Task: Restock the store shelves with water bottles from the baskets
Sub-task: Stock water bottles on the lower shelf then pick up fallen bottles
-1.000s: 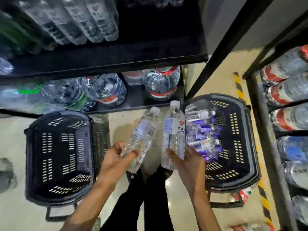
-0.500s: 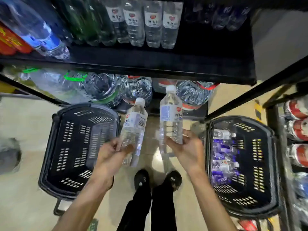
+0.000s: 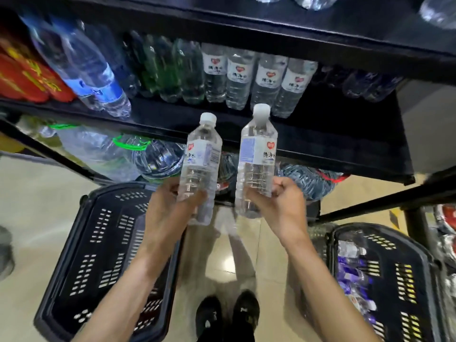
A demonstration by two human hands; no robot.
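**Shop aisle, black shelving: two bottles raised toward the matching row**

A pale tiled floor [image 3: 37,206] runs under black metal shelving [image 3: 345,137] in a narrow store aisle. At the centre of the view, the left hand [image 3: 170,213] curls its fingers round the lower body of a clear water bottle [image 3: 199,166]. The right hand [image 3: 281,211] grips a second bottle [image 3: 256,164] the same way. Both bottles are cap-up, just apart, pointing toward 12 o'clock. Holding them low probably leaves the upper half free to slide in upright among the others.

Each white label carries a red heart mark and characters that read as 纯净水 (purified water). The left one also shows a barcode; the small print is too fine to read.

At 12 o'clock, just beyond the caps, a row of same-label bottles [image 3: 249,80] stands on the shelf, with bare board beside it at 1 o'clock, the likely slot. Green bottles [image 3: 172,70] sit at 11, blue-labelled bottles [image 3: 93,75] at 10.

At 7 o'clock a black basket [image 3: 81,243] shows its slotted floor. At 4 o'clock a second basket [image 3: 407,280] holds purple-labelled bottles [image 3: 350,272] lying on their sides, stock left to shelve.
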